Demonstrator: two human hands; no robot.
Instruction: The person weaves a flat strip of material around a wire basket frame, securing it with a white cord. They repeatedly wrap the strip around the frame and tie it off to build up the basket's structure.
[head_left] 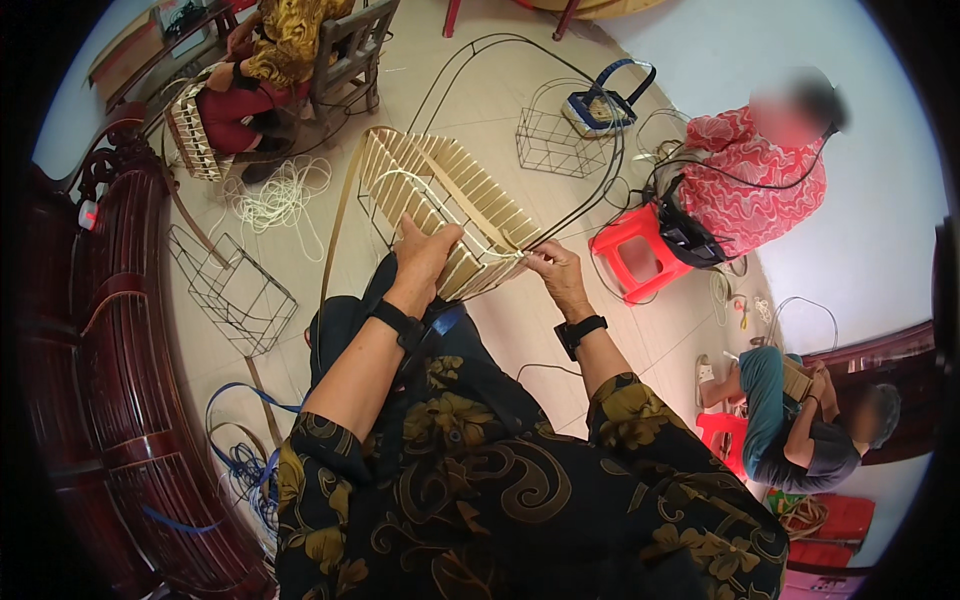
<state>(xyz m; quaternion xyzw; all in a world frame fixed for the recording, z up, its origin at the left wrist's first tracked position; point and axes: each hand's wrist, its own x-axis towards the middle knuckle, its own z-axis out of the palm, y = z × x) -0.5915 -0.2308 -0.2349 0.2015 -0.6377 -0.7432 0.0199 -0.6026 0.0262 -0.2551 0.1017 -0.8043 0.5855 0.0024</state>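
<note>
A half-woven basket [490, 185] rests tilted over my lap, its dark wire frame wrapped with pale tan strips. Two tall wire handle loops [512, 38] rise from it. My left hand [425, 258] grips the basket's near wall, thumb toward the inside. At the near right corner, my right hand [558, 278] pinches a thin white cord [500, 257] against the rim; the fingertips partly hide it. A flat tan strip [455, 185] runs lengthwise along the basket, and a longer brown strip [343, 210] hangs down its left side.
Bare wire frames lie left [235, 295] and far right [560, 142], near a blue-handled basket [598, 108]. A heap of white cord [285, 195] is on the floor; blue strapping [245, 465] lies near left. Co-workers sit around, one beside a red stool [640, 250]. A dark wooden bench [130, 400] lines the left.
</note>
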